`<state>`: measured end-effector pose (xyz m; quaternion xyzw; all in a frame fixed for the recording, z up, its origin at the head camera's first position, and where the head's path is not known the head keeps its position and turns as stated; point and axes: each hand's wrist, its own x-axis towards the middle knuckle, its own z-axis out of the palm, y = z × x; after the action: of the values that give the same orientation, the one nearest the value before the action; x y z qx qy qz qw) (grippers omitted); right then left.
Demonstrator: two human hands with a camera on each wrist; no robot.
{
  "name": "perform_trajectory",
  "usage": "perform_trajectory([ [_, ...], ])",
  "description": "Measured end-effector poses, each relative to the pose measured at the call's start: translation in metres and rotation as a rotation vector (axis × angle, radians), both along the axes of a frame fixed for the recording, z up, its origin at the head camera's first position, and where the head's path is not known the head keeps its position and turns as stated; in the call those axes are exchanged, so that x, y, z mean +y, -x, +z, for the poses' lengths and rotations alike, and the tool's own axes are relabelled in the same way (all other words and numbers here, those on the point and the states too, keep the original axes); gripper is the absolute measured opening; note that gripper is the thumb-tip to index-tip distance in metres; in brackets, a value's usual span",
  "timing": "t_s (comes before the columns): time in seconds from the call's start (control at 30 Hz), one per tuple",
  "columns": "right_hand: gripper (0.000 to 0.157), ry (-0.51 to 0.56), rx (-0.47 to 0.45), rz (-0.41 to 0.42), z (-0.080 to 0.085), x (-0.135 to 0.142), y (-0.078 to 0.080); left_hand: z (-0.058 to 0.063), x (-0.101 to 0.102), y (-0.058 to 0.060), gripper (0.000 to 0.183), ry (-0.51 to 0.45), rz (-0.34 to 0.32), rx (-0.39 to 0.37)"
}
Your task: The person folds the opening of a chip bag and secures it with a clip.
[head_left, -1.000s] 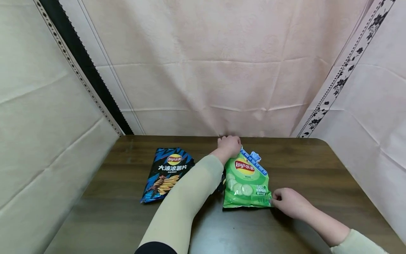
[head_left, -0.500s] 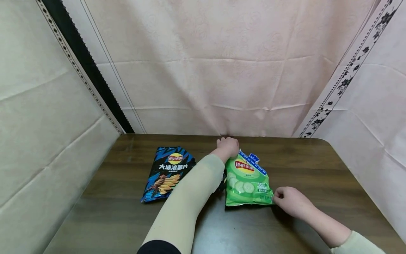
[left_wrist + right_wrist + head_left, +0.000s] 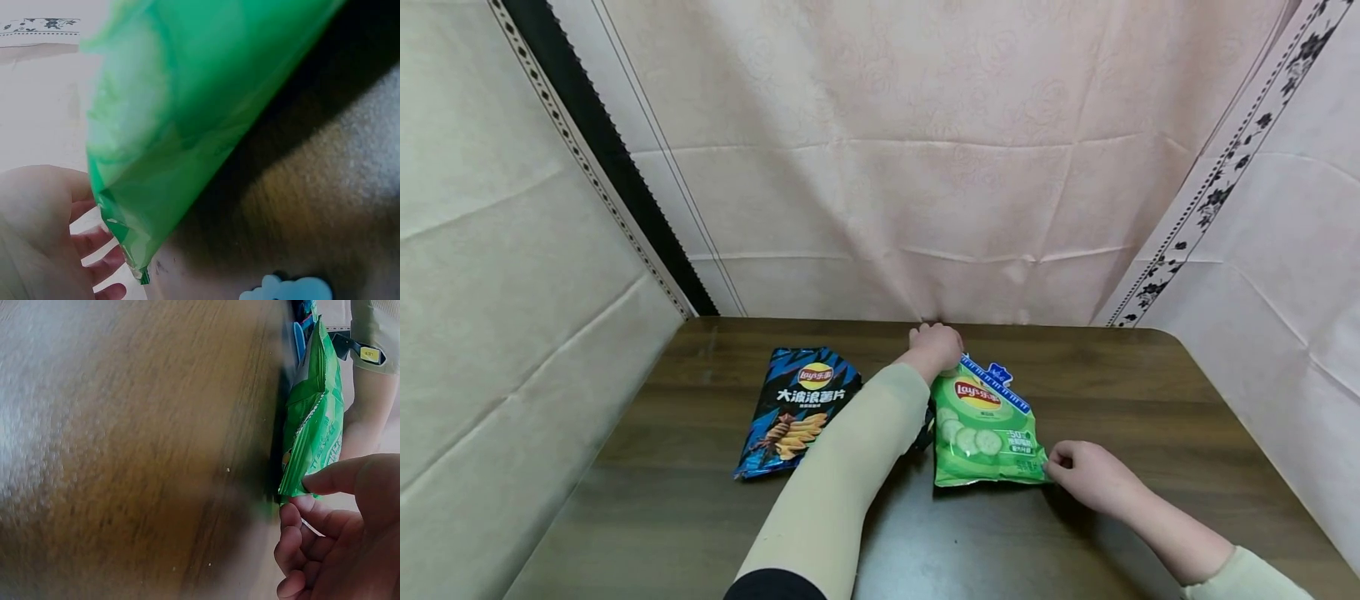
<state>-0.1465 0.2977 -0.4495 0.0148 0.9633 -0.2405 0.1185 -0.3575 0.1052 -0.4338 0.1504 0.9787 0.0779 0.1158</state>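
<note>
A green bag of potato chips (image 3: 981, 425) lies face up on the table, its top slanted to the right. My left hand (image 3: 936, 346) holds its upper left corner; in the left wrist view the fingers (image 3: 103, 265) lie behind the green edge. At the lower right corner my right hand (image 3: 1090, 475) pinches the bag's crimped edge, with the thumb (image 3: 334, 478) on the front in the right wrist view. A blue strip with white print (image 3: 998, 383) runs along the bag's top. Just beyond it shows a blue cloud-shaped piece (image 3: 1000, 373).
To the left lies a black and blue bag of chips (image 3: 797, 412), partly behind my left sleeve (image 3: 842, 467). The brown wooden table (image 3: 647, 500) ends at a pale cloth backdrop (image 3: 887, 208), with cloth walls on both sides.
The lower part of the green bag has shifted slightly right with my right hand, mostly in the first half second. Both hands keep their hold; the black bag stays put.
</note>
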Motion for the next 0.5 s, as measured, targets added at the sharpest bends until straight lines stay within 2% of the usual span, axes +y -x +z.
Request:
perform_trajectory([
  [0.23, 0.016, 0.007, 0.013, 0.002, -0.0014, 0.0008, -0.001, 0.0041, 0.0009, -0.0044, 0.029, 0.029, -0.025, -0.019],
  [0.5, 0.015, 0.008, 0.0, -0.004, 0.0, 0.0006, -0.001, 0.0082, 0.0052, -0.0061, 0.033, 0.073, -0.047, -0.005],
])
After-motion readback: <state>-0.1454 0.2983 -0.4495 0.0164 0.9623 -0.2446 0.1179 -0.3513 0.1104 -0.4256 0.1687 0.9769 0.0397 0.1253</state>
